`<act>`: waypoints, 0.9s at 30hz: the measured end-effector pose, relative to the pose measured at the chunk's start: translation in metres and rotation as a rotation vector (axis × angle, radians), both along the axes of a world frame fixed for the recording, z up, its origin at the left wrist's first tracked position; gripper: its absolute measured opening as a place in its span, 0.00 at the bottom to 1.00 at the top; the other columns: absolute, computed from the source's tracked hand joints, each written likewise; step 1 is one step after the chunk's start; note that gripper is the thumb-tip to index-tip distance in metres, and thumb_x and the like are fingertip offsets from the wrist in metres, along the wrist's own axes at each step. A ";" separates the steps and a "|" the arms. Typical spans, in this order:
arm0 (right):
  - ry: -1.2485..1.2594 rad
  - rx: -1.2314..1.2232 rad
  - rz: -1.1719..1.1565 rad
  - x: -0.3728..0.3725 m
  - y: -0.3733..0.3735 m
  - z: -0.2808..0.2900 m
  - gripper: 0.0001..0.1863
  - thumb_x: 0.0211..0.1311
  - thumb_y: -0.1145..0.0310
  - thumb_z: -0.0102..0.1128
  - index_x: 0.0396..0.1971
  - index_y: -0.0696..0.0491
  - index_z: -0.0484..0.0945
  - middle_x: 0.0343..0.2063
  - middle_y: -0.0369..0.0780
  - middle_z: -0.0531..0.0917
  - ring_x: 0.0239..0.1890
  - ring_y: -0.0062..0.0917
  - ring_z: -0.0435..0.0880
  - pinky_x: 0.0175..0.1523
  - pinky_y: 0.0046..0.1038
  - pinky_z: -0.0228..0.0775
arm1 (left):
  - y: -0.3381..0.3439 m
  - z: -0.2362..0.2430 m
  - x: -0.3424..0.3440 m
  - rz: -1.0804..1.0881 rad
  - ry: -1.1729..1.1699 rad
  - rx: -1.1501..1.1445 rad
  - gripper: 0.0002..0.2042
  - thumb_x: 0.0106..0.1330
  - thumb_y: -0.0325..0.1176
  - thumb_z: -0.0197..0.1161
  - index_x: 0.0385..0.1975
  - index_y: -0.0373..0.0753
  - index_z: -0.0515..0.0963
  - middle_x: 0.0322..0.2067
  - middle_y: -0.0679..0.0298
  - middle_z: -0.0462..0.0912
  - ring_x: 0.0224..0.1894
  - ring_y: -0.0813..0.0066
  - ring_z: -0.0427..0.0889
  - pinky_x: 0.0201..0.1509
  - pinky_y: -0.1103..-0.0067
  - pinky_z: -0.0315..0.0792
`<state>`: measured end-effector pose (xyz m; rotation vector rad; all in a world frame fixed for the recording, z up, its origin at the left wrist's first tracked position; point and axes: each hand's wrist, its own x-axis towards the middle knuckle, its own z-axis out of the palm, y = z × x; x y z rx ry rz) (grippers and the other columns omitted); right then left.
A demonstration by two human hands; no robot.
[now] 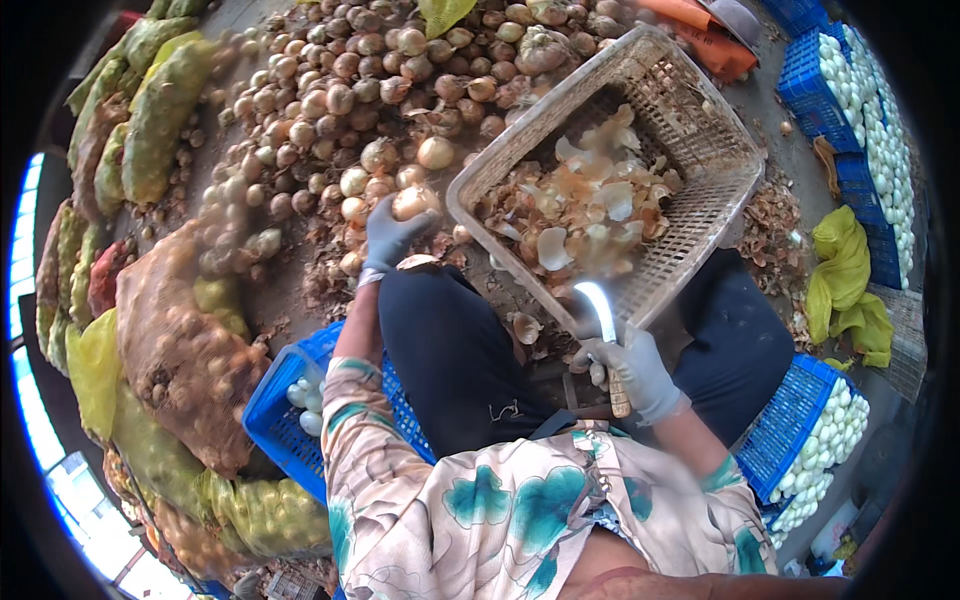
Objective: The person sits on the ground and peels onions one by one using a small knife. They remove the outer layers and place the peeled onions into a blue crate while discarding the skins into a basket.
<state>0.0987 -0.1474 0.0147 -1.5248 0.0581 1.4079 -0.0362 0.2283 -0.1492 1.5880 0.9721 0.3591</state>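
My gloved left hand [392,238] reaches into the loose onions, its fingers around a large pale onion [414,202] at the pile's near edge. My gloved right hand [636,372] grips the wooden handle of a curved knife [597,305], blade upward, over my right thigh. Between and beyond my hands, a pale plastic crate [719,133] leans by my knees with dry onion skins [590,200] inside. To my lower left, a blue crate [270,414] holds a few peeled white onions [308,406].
A large onion pile [340,100] spreads ahead. Bulging mesh sacks [180,340] line the left. Blue crates full of peeled onions [826,450] stand at right, near yellow empty sacks [840,265]. An orange object [722,52] lies at upper right. Scattered skins [768,235] cover the floor near me.
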 end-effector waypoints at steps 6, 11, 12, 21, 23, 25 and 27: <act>0.054 0.389 -0.190 0.009 -0.010 0.027 0.22 0.72 0.66 0.56 0.61 0.61 0.74 0.26 0.40 0.85 0.18 0.18 0.80 0.26 0.18 0.75 | -0.004 0.192 -0.022 -0.209 -0.409 -0.073 0.45 0.47 0.39 0.81 0.66 0.26 0.69 0.57 0.55 0.79 0.58 0.67 0.79 0.65 0.71 0.73; -0.149 0.125 -0.031 -0.008 -0.013 0.031 0.18 0.71 0.66 0.62 0.55 0.59 0.76 0.21 0.32 0.80 0.16 0.13 0.76 0.20 0.16 0.66 | -0.073 0.223 -0.004 -0.219 -0.469 -0.197 0.48 0.46 0.46 0.84 0.65 0.25 0.69 0.56 0.56 0.80 0.57 0.67 0.80 0.64 0.71 0.73; -0.112 0.174 -0.061 -0.007 -0.015 0.036 0.18 0.72 0.66 0.62 0.55 0.59 0.76 0.22 0.33 0.80 0.17 0.14 0.77 0.20 0.16 0.67 | -0.095 0.223 -0.001 -0.217 -0.407 -0.195 0.42 0.48 0.40 0.80 0.63 0.26 0.71 0.53 0.57 0.81 0.55 0.68 0.81 0.63 0.72 0.73; -1.135 0.302 0.052 -0.012 -0.009 -0.033 0.20 0.69 0.63 0.58 0.55 0.59 0.79 0.36 0.53 0.86 0.37 0.49 0.87 0.39 0.42 0.79 | -0.220 0.110 0.015 -0.075 -0.041 0.050 0.32 0.51 0.34 0.82 0.55 0.28 0.77 0.45 0.58 0.86 0.44 0.74 0.85 0.51 0.78 0.79; -1.215 0.150 0.244 -0.010 -0.005 -0.040 0.22 0.69 0.62 0.57 0.57 0.59 0.77 0.34 0.51 0.87 0.35 0.47 0.87 0.39 0.45 0.79 | -0.216 0.099 0.013 -0.068 -0.058 -0.001 0.31 0.52 0.34 0.81 0.55 0.28 0.76 0.45 0.58 0.86 0.44 0.73 0.85 0.51 0.77 0.79; -1.243 0.132 0.290 -0.011 -0.001 -0.050 0.23 0.68 0.62 0.57 0.59 0.59 0.75 0.32 0.51 0.87 0.34 0.47 0.87 0.38 0.45 0.79 | -0.217 0.115 0.016 -0.132 -0.049 -0.031 0.31 0.53 0.35 0.80 0.55 0.29 0.76 0.44 0.57 0.85 0.43 0.71 0.85 0.50 0.76 0.79; -1.267 0.133 0.329 -0.011 0.004 -0.051 0.25 0.67 0.62 0.58 0.60 0.58 0.74 0.30 0.50 0.86 0.33 0.47 0.87 0.37 0.46 0.79 | -0.217 0.115 0.014 -0.187 -0.027 0.024 0.31 0.53 0.35 0.80 0.55 0.29 0.76 0.45 0.57 0.84 0.43 0.69 0.85 0.50 0.75 0.79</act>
